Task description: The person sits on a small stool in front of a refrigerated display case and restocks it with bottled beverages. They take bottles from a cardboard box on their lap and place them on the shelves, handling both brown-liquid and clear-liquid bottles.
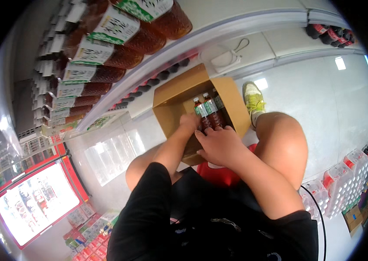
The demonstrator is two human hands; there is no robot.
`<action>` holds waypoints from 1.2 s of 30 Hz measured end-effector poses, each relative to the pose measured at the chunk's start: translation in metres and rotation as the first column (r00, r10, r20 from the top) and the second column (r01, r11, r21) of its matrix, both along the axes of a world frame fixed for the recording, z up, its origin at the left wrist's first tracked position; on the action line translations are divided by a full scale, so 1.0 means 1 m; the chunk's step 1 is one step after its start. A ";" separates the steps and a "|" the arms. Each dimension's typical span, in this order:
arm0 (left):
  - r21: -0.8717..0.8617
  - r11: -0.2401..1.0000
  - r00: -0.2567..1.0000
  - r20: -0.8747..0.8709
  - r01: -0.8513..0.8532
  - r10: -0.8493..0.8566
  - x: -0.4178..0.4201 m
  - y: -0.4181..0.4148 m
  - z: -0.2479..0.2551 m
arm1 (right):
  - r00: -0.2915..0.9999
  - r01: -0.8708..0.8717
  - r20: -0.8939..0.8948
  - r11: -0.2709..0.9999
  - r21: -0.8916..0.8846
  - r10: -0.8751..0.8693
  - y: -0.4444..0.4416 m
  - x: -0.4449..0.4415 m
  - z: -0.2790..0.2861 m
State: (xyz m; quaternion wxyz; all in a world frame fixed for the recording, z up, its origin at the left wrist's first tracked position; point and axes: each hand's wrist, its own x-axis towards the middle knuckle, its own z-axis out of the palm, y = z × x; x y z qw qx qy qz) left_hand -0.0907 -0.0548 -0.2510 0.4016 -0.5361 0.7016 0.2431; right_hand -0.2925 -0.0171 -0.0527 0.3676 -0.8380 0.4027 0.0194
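Observation:
Between my knees an open cardboard box [184, 88] stands with its flaps folded out. Inside, bottles of reddish-brown drink [215, 114] with white caps and green-and-white labels lie side by side against the box's right part. My left hand [189, 121] reaches into the box at the left side of these bottles; its fingertips are hidden, so its grip is unclear. My right hand [223, 143] is palm down over the near edge, its fingers touching the bottles' lower ends and its thumb spread apart. Part of the box's inside is dark and hidden by my hands.
A shelf [236, 24] above left carries rows of similar large bottles [112, 32]. Dark-bottomed bottles [154, 81] line the level below. A lit red-framed drinks cooler [37, 202] stands at left. Shrink-wrapped bottle packs [342, 182] are at right. A red stool [216, 174] is under me.

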 end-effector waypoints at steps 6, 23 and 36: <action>-0.188 0.981 0.998 -0.049 -0.053 0.045 0.006 0.025 0.033 | 0.998 0.064 0.005 0.998 0.024 -0.064 -0.027 0.000 -0.001; -0.941 0.184 0.827 0.144 0.284 -0.543 -0.123 -0.018 0.467 | -0.136 0.714 0.761 0.469 0.519 -0.635 -0.067 -0.051 0.048; -0.791 0.429 0.900 0.381 0.436 -0.211 -0.181 -0.270 0.446 | 0.158 0.626 0.720 0.632 0.456 -0.676 -0.057 -0.057 0.052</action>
